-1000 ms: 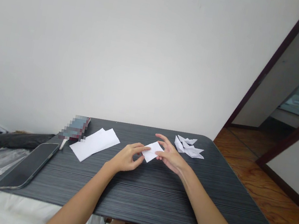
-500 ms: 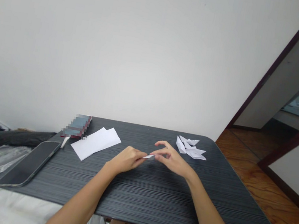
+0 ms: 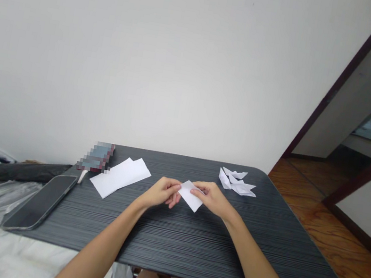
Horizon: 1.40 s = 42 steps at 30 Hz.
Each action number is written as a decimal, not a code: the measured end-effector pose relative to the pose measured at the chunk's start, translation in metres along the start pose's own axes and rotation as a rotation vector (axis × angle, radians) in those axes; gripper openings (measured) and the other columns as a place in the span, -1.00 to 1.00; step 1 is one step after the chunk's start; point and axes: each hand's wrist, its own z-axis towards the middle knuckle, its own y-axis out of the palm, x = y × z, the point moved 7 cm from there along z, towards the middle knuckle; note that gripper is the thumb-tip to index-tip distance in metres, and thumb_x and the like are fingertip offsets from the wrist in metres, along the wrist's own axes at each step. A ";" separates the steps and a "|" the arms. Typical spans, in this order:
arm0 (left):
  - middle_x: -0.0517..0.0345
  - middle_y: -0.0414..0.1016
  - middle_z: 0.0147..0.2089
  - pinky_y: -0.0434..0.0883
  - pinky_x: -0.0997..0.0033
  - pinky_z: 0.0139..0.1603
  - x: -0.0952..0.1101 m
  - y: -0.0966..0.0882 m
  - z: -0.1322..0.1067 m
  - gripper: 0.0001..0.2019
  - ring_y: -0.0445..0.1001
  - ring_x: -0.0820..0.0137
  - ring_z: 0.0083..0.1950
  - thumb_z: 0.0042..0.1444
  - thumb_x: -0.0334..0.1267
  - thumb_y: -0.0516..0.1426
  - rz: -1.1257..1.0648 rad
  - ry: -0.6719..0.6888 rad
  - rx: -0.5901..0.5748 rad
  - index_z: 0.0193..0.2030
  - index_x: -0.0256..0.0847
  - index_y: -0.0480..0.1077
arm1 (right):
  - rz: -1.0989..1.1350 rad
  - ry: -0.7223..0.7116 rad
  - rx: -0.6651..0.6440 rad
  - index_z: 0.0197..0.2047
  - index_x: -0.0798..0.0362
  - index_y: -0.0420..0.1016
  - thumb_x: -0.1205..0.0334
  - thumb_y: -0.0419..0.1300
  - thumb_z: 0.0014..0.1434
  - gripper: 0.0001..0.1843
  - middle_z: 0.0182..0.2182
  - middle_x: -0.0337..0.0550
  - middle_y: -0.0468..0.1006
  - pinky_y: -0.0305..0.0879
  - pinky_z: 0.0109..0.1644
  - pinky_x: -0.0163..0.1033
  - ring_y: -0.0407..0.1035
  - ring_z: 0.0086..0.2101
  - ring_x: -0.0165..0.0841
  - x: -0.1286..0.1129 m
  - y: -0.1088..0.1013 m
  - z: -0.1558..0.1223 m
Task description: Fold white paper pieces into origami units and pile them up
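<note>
Paper slip [image 3: 191, 195] sits pinched between our left hand [image 3: 161, 192] and right hand [image 3: 214, 197]; uneven pull may skew its crease.

The small folded paper [image 3: 190, 195], seen edge-on half a second ago, now shows its broad white face, tilted toward the table's near edge. The left hand [image 3: 161, 192] and right hand [image 3: 215, 198] have closed in, pinching its two ends.
</note>
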 end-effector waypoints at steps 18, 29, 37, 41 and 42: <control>0.02 0.46 -0.54 0.35 0.55 -0.59 -0.002 0.000 -0.003 -0.68 0.46 0.39 -0.56 -0.09 -0.13 0.16 -0.363 -0.131 0.031 -0.38 -0.46 0.36 | 0.280 0.080 -0.010 -0.39 0.14 0.53 0.31 0.12 -0.04 -0.83 -0.50 -0.17 0.50 0.12 -0.45 -0.38 0.27 -0.51 -0.46 0.007 -0.003 0.000; 0.01 0.45 -0.57 0.36 0.52 -0.59 -0.001 0.001 -0.002 -0.67 0.45 0.39 -0.59 -0.07 -0.12 0.13 -0.257 -0.102 0.029 -0.46 -0.46 0.36 | 0.074 -0.090 -0.108 -0.35 0.13 0.52 0.33 0.05 0.04 -0.79 -0.46 -0.16 0.41 0.15 -0.38 -0.36 0.28 -0.45 -0.46 -0.010 0.000 -0.002; 0.03 0.43 -0.59 0.36 0.52 -0.60 0.001 0.004 -0.003 -0.66 0.43 0.42 -0.62 -0.04 -0.08 0.09 -0.125 -0.059 0.025 -0.47 -0.43 0.34 | -0.037 -0.081 -0.200 -0.26 0.09 0.51 0.35 0.04 0.02 -0.74 -0.39 -0.13 0.46 0.19 -0.38 -0.35 0.31 -0.42 -0.43 -0.014 0.004 -0.006; 0.07 0.41 -0.61 0.35 0.54 -0.57 0.006 0.003 -0.004 -0.67 0.42 0.46 -0.61 0.02 -0.08 0.04 0.011 0.010 0.072 -0.47 -0.39 0.33 | 0.009 0.042 -0.080 -0.14 0.13 0.45 0.20 0.07 0.03 -0.67 -0.40 -0.11 0.52 0.24 -0.34 -0.30 0.35 -0.39 -0.36 -0.006 -0.002 -0.004; 0.08 0.41 -0.61 0.35 0.55 -0.57 0.007 0.003 -0.005 -0.66 0.41 0.46 -0.61 0.02 -0.08 0.03 0.046 0.025 0.081 -0.47 -0.39 0.34 | 0.000 0.062 -0.035 -0.12 0.15 0.44 0.18 0.09 0.02 -0.64 -0.42 -0.10 0.53 0.24 -0.34 -0.28 0.36 -0.39 -0.34 -0.004 -0.004 -0.003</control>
